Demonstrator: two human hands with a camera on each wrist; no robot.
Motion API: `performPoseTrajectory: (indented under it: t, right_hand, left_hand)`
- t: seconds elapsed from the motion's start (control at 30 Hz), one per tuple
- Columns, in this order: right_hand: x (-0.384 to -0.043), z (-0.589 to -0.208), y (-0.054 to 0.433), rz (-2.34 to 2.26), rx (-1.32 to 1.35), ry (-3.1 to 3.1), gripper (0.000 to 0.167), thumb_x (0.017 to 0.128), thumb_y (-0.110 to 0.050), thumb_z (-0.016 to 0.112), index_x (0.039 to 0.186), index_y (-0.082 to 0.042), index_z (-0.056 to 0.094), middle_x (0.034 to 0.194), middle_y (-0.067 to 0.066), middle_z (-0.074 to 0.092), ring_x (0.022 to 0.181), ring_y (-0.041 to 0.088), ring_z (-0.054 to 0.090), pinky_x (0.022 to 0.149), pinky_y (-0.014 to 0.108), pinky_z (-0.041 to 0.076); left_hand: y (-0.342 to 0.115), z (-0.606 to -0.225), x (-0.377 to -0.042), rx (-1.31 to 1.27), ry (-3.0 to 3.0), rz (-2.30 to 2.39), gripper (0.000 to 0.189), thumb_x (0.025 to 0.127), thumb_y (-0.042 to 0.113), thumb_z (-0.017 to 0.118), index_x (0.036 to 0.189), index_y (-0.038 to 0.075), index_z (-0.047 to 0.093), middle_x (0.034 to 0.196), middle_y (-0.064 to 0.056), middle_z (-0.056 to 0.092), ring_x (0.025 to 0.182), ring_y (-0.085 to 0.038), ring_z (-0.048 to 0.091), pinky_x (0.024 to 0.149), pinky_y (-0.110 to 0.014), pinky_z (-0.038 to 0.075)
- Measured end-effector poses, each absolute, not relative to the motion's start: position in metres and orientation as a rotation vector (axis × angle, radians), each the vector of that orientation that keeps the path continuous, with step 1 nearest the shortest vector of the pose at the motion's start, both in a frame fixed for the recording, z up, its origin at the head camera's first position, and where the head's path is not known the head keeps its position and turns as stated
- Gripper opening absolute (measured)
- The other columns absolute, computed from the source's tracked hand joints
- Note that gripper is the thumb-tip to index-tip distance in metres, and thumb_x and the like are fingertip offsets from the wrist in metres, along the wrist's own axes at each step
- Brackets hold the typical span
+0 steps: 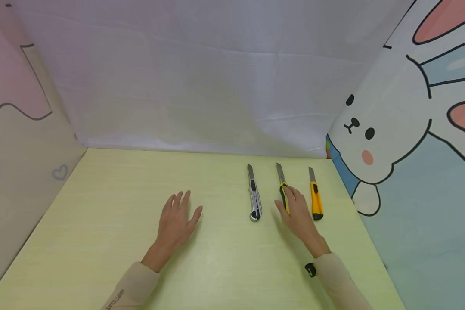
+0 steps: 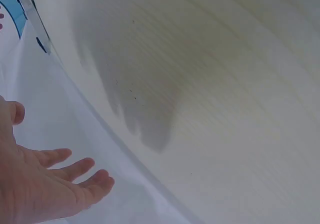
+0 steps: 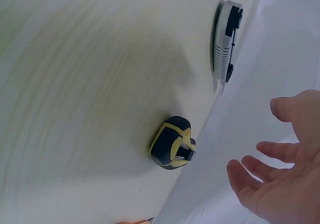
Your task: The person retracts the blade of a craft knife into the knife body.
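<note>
Three box cutters lie side by side on the table, blades out and pointing to the far edge. My right hand (image 1: pixel 297 215) hovers over the yellow-and-black box cutter (image 1: pixel 283 193), fingers spread and partly covering its handle. Left of it lies the silver-grey box cutter (image 1: pixel 255 199); right of it, the orange box cutter (image 1: pixel 316 200). The right wrist view shows the right hand (image 3: pixel 285 169) apart from the yellow-and-black cutter (image 3: pixel 172 144). Over the table's left half, my left hand (image 1: pixel 175 224) is held with spread fingers and nothing in it.
The pale wooden table (image 1: pixel 100 193) meets a white cloth wall (image 1: pixel 201 94) at its back. A printed rabbit panel (image 1: pixel 403 142) stands along the right side. Another printed panel (image 1: pixel 23 168) borders the left.
</note>
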State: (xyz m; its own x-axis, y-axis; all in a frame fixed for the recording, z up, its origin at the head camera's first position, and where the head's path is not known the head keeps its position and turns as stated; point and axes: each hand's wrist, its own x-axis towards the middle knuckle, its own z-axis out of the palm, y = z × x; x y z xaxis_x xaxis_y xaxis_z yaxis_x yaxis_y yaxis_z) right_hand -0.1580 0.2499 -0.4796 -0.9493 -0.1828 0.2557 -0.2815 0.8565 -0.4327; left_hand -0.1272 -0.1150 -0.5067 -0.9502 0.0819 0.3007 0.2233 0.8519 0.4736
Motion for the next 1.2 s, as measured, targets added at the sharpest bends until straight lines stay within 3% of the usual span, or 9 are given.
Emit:
performPoseTrajectory:
  t: [0.1, 0.27, 0.47, 1.2]
  right_hand:
    - [-0.160, -0.480, 0.248, 0.755, 0.351, -2.805, 0.054, 0.104, -0.022, 0.063, 0.146, 0.007, 0.046, 0.144, 0.029, 0.047, 0.128, 0.044, 0.049, 0.108, 0.057, 0.044]
    - [-0.164, -0.483, 0.244, 0.811, 0.309, -2.773, 0.047, 0.103, -0.018, 0.065, 0.142, 0.006, 0.052, 0.131, 0.027, 0.056, 0.105, 0.035, 0.060, 0.091, 0.050, 0.052]
    - [-0.168, -0.486, 0.238, 0.881, 0.270, -2.753, 0.041, 0.101, -0.013, 0.067, 0.135, 0.007, 0.057, 0.120, 0.025, 0.062, 0.092, 0.030, 0.062, 0.076, 0.043, 0.053]
    - [-0.178, -0.487, 0.219, 0.997, 0.141, -2.778, 0.033, 0.100, -0.016, 0.068, 0.124, 0.007, 0.065, 0.112, 0.022, 0.070, 0.088, 0.033, 0.070, 0.079, 0.048, 0.059]
  left_hand:
    - [-0.113, -0.505, -0.126, -0.231, -2.762, -0.790, 0.066, 0.104, 0.042, 0.056, 0.147, -0.007, 0.048, 0.144, -0.031, 0.051, 0.134, -0.049, 0.045, 0.113, -0.058, 0.037]
    - [-0.109, -0.505, -0.125, -0.201, -2.782, -0.852, 0.063, 0.105, 0.041, 0.054, 0.146, -0.007, 0.049, 0.142, -0.031, 0.053, 0.131, -0.048, 0.049, 0.106, -0.059, 0.044]
    - [-0.105, -0.505, -0.125, -0.176, -2.778, -0.887, 0.057, 0.105, 0.038, 0.055, 0.141, -0.007, 0.055, 0.136, -0.028, 0.058, 0.123, -0.045, 0.055, 0.101, -0.056, 0.047]
    - [-0.091, -0.505, -0.123, -0.135, -2.699, -1.002, 0.037, 0.105, 0.027, 0.059, 0.121, -0.005, 0.070, 0.118, -0.022, 0.067, 0.109, -0.040, 0.062, 0.090, -0.053, 0.053]
